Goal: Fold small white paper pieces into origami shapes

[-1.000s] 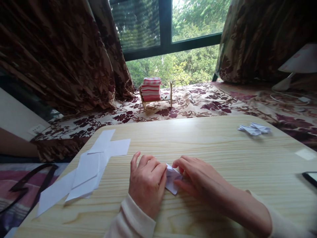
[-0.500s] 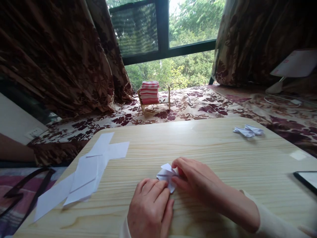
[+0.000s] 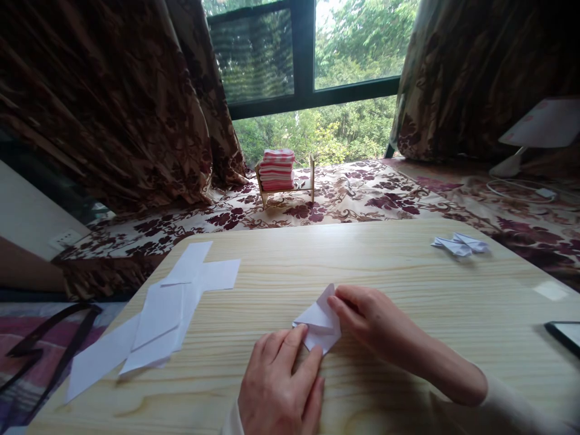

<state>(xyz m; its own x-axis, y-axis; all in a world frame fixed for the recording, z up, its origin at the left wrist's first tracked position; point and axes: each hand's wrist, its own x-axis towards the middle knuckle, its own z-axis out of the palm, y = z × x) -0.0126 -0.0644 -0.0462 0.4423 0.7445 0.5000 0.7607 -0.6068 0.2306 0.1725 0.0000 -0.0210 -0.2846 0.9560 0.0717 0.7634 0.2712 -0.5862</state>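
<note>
A small folded piece of white paper (image 3: 319, 321) lies on the pale wooden table (image 3: 362, 254), close to its front. One flap stands up at its top right, and creases run across it. My right hand (image 3: 369, 314) pinches that flap between thumb and fingertips. From below, my left hand (image 3: 281, 377) presses the paper's left and lower edges with fingertips and thumb. My fingers cover part of the right and lower-left edges.
Loose white paper sheets (image 3: 158, 314) overlap on the table's left. Folded paper pieces (image 3: 460, 244) lie at the back right. A dark-edged device (image 3: 564, 335) sits at the right edge. Beyond the table, a small rack (image 3: 312, 178) holds folded striped cloths (image 3: 277, 170).
The paper has opened out into a broader shape with a raised flap. My right hand has shifted slightly right, and the left fingers have spread along the lower edge.
</note>
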